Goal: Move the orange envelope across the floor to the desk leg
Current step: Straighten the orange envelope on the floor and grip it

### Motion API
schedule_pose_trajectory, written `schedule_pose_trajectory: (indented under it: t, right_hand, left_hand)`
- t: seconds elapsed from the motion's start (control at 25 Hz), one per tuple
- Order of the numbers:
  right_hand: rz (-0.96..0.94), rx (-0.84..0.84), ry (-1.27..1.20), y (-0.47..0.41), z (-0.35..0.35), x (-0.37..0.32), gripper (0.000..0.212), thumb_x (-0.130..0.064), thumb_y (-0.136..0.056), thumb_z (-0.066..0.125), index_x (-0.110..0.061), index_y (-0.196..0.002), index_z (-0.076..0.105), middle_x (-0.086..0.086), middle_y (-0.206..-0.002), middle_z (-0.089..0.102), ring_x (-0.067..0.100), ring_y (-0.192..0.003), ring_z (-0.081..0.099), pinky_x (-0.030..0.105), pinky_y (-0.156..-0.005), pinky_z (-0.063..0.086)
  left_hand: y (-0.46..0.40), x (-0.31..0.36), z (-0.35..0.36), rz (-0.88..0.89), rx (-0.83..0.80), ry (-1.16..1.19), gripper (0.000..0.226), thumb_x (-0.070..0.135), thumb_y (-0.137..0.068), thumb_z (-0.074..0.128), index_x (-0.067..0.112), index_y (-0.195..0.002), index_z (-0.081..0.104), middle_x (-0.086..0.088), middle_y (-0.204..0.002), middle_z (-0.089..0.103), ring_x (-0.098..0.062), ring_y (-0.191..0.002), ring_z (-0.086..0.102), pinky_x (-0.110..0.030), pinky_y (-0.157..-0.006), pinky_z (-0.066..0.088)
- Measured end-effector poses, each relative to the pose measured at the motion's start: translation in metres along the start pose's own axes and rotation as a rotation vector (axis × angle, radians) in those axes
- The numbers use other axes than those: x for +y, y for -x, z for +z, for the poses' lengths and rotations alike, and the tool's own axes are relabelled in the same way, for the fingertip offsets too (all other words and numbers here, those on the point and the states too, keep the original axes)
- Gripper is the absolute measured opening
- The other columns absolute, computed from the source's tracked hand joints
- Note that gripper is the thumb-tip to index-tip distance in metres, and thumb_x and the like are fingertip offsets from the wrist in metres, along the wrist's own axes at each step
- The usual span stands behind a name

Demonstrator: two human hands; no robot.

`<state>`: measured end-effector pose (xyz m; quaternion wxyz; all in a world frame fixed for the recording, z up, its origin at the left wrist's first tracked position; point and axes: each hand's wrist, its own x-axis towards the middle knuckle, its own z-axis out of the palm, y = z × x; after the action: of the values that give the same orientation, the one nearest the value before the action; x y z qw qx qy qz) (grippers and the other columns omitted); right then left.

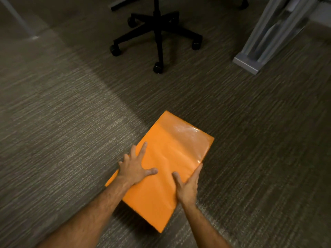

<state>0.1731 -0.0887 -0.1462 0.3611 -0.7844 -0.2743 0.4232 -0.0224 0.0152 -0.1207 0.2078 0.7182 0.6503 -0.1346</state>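
Observation:
The orange envelope (pixel 168 154), large and padded with a glossy strip at its far end, lies flat on the grey carpet in the lower middle of the view. My left hand (pixel 133 168) presses flat on its left side with fingers spread. My right hand (pixel 189 185) grips its right edge, thumb on top and fingers along the side. The grey metal desk leg (pixel 265 38) with its flat foot (pixel 246 64) stands at the upper right, well apart from the envelope.
A black office chair base (pixel 157 33) with several castors stands on the carpet straight ahead, beyond the envelope. A thin pale leg (pixel 18 18) reaches the floor at the upper left. Carpet stretches between the envelope and the desk leg.

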Motion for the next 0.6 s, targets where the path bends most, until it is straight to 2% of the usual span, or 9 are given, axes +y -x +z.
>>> schedule_pose_trajectory:
  t: [0.12,0.2,0.28,0.36,0.44,0.52,0.6]
  right_hand:
    - [-0.059,-0.045,0.05,-0.031,-0.031,-0.007,0.108,-0.05,-0.082,0.078,-0.046,-0.158,0.002,0.009,-0.154,0.048,0.031,-0.134,0.053,0.039,-0.107,0.042]
    - [-0.11,-0.041,0.118,-0.055,-0.058,-0.015,0.097,-0.051,-0.083,0.078,-0.046,-0.158,0.016,0.01,-0.142,0.061,0.031,-0.127,0.059,0.039,-0.107,0.046]
    - [-0.146,-0.049,0.208,-0.072,-0.081,-0.023,0.087,-0.055,-0.086,0.072,-0.04,-0.158,0.027,0.011,-0.144,0.06,0.034,-0.13,0.057,0.042,-0.111,0.045]
    - [-0.147,-0.071,0.252,-0.075,-0.091,-0.02,0.08,-0.056,-0.09,0.066,-0.039,-0.158,0.027,0.01,-0.148,0.056,0.035,-0.134,0.053,0.043,-0.114,0.042]
    - [-0.099,-0.082,0.242,-0.063,-0.093,-0.003,0.078,-0.058,-0.089,0.065,-0.038,-0.156,0.031,0.008,-0.141,0.062,0.032,-0.127,0.059,0.041,-0.109,0.046]
    - [-0.013,-0.077,0.171,-0.047,-0.096,0.015,0.076,-0.068,-0.078,0.067,-0.035,-0.144,0.046,0.005,-0.127,0.07,0.028,-0.114,0.066,0.04,-0.099,0.051]
    - [0.057,-0.072,0.106,-0.042,-0.099,0.024,0.076,-0.073,-0.067,0.069,-0.034,-0.131,0.056,0.003,-0.117,0.073,0.021,-0.101,0.069,0.037,-0.09,0.053]
  left_hand:
    - [0.007,0.02,0.004,-0.087,-0.027,0.099,0.125,0.095,-0.061,0.05,0.047,-0.15,-0.023,-0.015,-0.151,0.023,-0.044,-0.115,0.05,-0.051,-0.088,0.048]
    - [0.016,0.03,0.01,-0.108,-0.046,0.25,0.122,0.087,-0.065,0.061,0.051,-0.151,-0.019,-0.016,-0.145,0.035,-0.045,-0.115,0.053,-0.049,-0.087,0.047]
    - [0.035,0.039,0.024,-0.086,-0.032,0.422,0.113,0.079,-0.072,0.065,0.056,-0.15,-0.015,-0.017,-0.146,0.043,-0.045,-0.123,0.05,-0.052,-0.094,0.044]
    - [0.056,0.05,0.04,-0.09,0.026,0.584,0.104,0.072,-0.08,0.063,0.059,-0.148,-0.014,-0.017,-0.15,0.042,-0.042,-0.13,0.047,-0.054,-0.1,0.039]
    - [0.068,0.059,0.052,-0.136,0.115,0.741,0.1,0.066,-0.083,0.065,0.06,-0.148,-0.01,-0.013,-0.152,0.042,-0.038,-0.129,0.049,-0.053,-0.101,0.042]
    - [0.068,0.06,0.059,-0.169,0.176,0.851,0.105,0.062,-0.081,0.071,0.056,-0.152,-0.005,-0.006,-0.154,0.043,-0.033,-0.128,0.051,-0.051,-0.1,0.046]
    - [0.064,0.056,0.062,-0.201,0.15,1.022,0.113,0.059,-0.074,0.079,0.05,-0.155,0.0,0.004,-0.148,0.047,-0.025,-0.125,0.054,-0.046,-0.099,0.048]
